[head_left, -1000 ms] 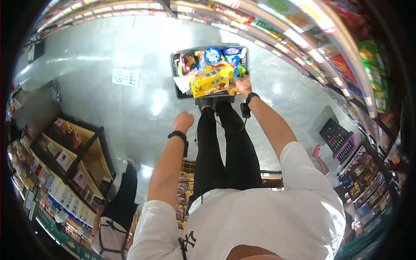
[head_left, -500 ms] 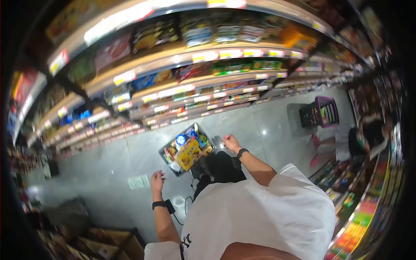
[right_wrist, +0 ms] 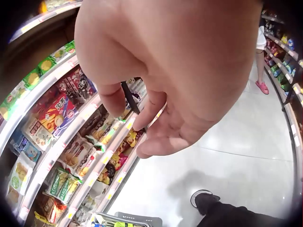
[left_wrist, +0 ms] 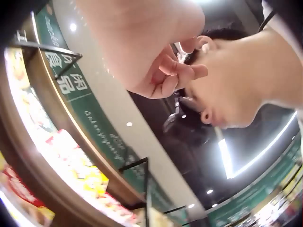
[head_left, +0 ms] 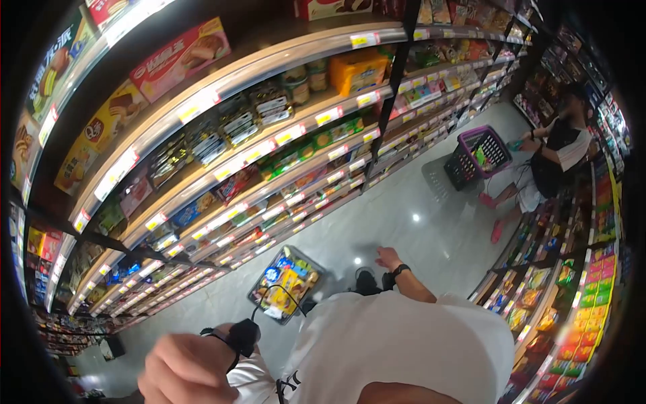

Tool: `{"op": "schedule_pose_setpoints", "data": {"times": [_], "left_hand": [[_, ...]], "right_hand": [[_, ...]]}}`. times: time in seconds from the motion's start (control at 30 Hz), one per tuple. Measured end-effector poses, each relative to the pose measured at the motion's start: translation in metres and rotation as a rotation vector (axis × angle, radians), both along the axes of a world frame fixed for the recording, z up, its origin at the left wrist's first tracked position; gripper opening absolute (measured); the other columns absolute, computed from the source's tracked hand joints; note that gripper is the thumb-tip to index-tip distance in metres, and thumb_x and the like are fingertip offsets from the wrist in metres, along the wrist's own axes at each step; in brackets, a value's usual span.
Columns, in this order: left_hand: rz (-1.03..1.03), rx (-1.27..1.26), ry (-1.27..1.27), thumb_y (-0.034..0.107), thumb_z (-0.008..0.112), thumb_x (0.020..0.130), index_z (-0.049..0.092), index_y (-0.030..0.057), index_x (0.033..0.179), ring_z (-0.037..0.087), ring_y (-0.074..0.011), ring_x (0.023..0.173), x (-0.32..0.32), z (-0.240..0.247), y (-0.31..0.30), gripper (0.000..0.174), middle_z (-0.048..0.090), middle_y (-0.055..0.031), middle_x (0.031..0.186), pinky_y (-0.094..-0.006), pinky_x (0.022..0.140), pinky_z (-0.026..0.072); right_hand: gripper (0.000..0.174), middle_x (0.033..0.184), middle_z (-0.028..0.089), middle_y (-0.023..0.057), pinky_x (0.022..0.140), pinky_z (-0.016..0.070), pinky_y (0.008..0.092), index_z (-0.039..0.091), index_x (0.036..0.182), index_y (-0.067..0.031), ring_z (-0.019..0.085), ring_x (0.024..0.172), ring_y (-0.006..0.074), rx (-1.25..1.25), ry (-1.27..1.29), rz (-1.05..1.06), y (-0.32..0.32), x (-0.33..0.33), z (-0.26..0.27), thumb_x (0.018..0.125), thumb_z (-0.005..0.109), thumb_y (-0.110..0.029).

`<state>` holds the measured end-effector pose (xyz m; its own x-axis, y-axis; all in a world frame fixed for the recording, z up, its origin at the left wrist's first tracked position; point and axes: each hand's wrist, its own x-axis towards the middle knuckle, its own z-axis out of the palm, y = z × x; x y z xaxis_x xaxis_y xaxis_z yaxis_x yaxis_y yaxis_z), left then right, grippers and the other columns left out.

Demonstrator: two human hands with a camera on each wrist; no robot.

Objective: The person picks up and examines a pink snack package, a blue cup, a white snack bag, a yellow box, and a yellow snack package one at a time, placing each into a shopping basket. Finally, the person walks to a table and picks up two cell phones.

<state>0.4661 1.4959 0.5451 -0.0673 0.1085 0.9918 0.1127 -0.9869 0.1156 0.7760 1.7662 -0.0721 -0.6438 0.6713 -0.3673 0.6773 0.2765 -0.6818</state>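
Observation:
My left hand (head_left: pixel 185 369) is raised close to the head camera, its fingers curled and nothing visible in them; the left wrist view shows the same hand (left_wrist: pixel 147 45) beside the head. Low over the floor, my right hand (head_left: pixel 388 258) hangs with loosely bent fingers. It holds nothing in the right wrist view, where the hand (right_wrist: pixel 165 71) appears in front of the shelves. A dark basket (head_left: pixel 308 258) full of packages stands on the floor between the hands, touched by neither. A yellow package (head_left: pixel 291 285) lies on top in it.
Long shelves (head_left: pixel 269 145) of boxed and bagged snacks run along the left. A purple and black basket (head_left: pixel 486 149) stands further up the aisle beside a person (head_left: pixel 538 182) in pink shoes. More shelves (head_left: pixel 585 310) line the right side. Grey floor (head_left: pixel 404 215) lies between.
The view has turned toward the shelves. My left hand has risen from low near the basket up close to the head. My right hand has left the basket's edge and hangs apart from it.

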Motion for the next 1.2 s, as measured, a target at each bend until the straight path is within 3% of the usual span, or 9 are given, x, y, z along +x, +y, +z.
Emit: {"op": "schedule_pose_setpoints", "data": {"times": [0.07,0.2,0.3,0.4,0.53,0.73,0.87,1.1,1.2], "left_hand": [[-0.174,-0.067,0.246,0.032,0.065,0.093,0.067,0.0048,0.108,0.051,-0.0176,0.048,0.041,0.029,0.045,0.031,0.063,-0.0029,0.060,-0.0279,0.045,0.0380],[-0.176,-0.061,0.013,0.012,0.058,0.093,0.064,0.0089,0.093,0.053,-0.0162,0.051,0.098,0.019,0.107,0.007,0.061,-0.0046,0.062,-0.0284,0.044,0.0384],[-0.202,-0.149,-0.012,0.011,0.054,0.094,0.062,0.0128,0.088,0.053,-0.0173,0.052,0.119,0.014,0.128,0.010,0.060,-0.0037,0.064,-0.0298,0.047,0.0419],[-0.368,-0.103,0.048,0.007,0.055,0.087,0.058,0.0096,0.078,0.054,-0.0194,0.050,0.125,0.013,0.153,0.009,0.059,-0.0075,0.064,-0.0337,0.050,0.0454],[-0.447,-0.110,0.103,0.001,0.060,0.076,0.049,-0.0019,0.058,0.057,-0.0286,0.047,0.119,-0.016,0.141,0.021,0.057,-0.0192,0.061,-0.0439,0.047,0.0503],[-0.751,-0.105,0.022,0.007,0.054,0.088,0.054,0.0128,0.071,0.059,-0.0200,0.056,0.122,0.025,0.175,0.018,0.060,-0.0063,0.066,-0.0334,0.046,0.0461],[-0.478,-0.239,0.009,0.010,0.053,0.095,0.059,0.0206,0.084,0.047,-0.0097,0.047,0.128,0.027,0.148,0.016,0.056,0.0026,0.060,-0.0246,0.053,0.0353],[-0.088,-0.503,-0.272,0.007,0.054,0.094,0.062,0.0225,0.087,0.050,-0.0126,0.050,0.148,0.032,0.116,0.019,0.058,-0.0023,0.067,-0.0300,0.056,0.0440],[-0.600,-0.357,-0.024,0.007,0.055,0.093,0.062,0.0217,0.085,0.051,-0.0124,0.049,0.117,0.026,0.124,0.018,0.057,-0.0013,0.066,-0.0288,0.054,0.0437]], "right_hand": [[0.021,0.073,0.059,0.0038,0.055,0.0504,0.0313,0.063,0.091,-0.0052,0.070,0.074,0.0186,-0.669,0.288,-0.716,0.022,0.003,0.042,0.094,0.059,-0.026],[0.022,0.072,0.054,0.0003,0.055,0.0417,0.0247,0.065,0.105,-0.0034,0.052,0.061,0.0079,-0.184,0.731,-0.432,0.089,-0.008,0.188,0.096,0.053,-0.019],[0.025,0.077,0.057,-0.0018,0.059,0.0369,0.0209,0.065,0.114,-0.0008,0.048,0.063,0.0066,-0.178,1.039,-0.321,0.079,-0.022,0.452,0.095,0.057,-0.015],[0.016,0.082,0.064,0.0074,0.055,0.0449,0.0282,0.066,0.106,-0.0079,0.059,0.064,0.0166,0.594,1.693,0.090,0.055,0.006,0.518,0.095,0.062,-0.018],[0.017,0.069,0.062,0.0078,0.053,0.0408,0.0312,0.062,0.104,-0.0153,0.055,0.057,0.0161,0.169,1.962,1.324,0.071,-0.017,0.629,0.090,0.071,-0.019],[0.010,0.071,0.060,0.0047,0.054,0.0373,0.0269,0.062,0.087,-0.0165,0.052,0.058,0.0147,-0.223,1.762,1.003,0.029,-0.011,0.647,0.092,0.059,-0.008],[0.017,0.066,0.059,0.0145,0.050,0.0389,0.0330,0.052,0.076,-0.0136,0.055,0.054,0.0237,-0.846,1.761,1.476,0.041,-0.016,0.634,0.084,0.062,-0.003],[0.018,0.074,0.059,0.0043,0.051,0.0342,0.0274,0.057,0.079,-0.0164,0.048,0.055,0.0136,-0.530,1.784,0.834,-0.010,-0.031,0.636,0.089,0.054,-0.002],[0.023,0.069,0.056,-0.0014,0.052,0.0329,0.0256,0.062,0.076,-0.0180,0.044,0.052,0.0113,-0.439,1.842,0.807,-0.017,-0.027,0.635,0.091,0.054,-0.003]]}}
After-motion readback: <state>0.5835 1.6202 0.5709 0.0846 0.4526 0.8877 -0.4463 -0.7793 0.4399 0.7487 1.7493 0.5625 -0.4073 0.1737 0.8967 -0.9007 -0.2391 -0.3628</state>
